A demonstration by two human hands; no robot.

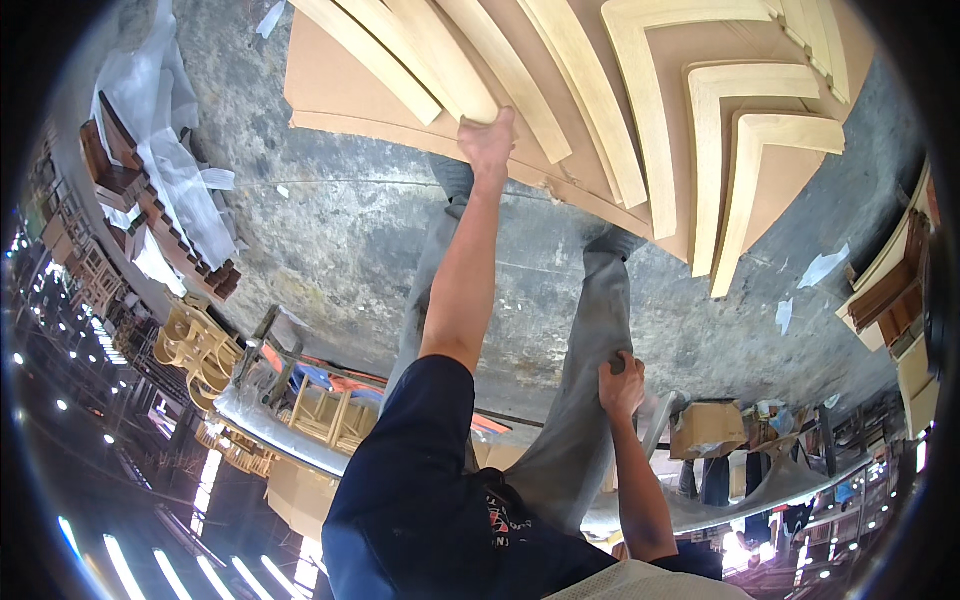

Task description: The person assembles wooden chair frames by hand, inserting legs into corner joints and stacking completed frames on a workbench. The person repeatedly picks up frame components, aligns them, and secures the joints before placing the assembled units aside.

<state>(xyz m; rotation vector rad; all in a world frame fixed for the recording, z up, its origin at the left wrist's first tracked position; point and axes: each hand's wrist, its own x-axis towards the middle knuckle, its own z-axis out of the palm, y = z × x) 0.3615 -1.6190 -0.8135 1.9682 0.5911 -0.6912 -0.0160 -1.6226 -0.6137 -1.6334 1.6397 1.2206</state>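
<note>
My left hand (487,143) is stretched far forward. It is closed round the near end of a pale, gently curved wooden furniture part (445,65), which lies on a brown cardboard sheet (345,95). Just left of it is a thinner pale wooden strip (385,70); to its right rests another curved wooden part (515,85). My right hand (622,385) is at my right knee, its fingers curled on the grey trouser leg (575,400).
Several L-shaped pale wooden parts (707,150) lie on the cardboard's right side. Dark brown wooden pieces (170,235) and clear plastic wrap (165,130) are on the concrete floor (330,230) to the left. Behind my legs stand pale chair frames (325,415) and a cardboard box (706,430).
</note>
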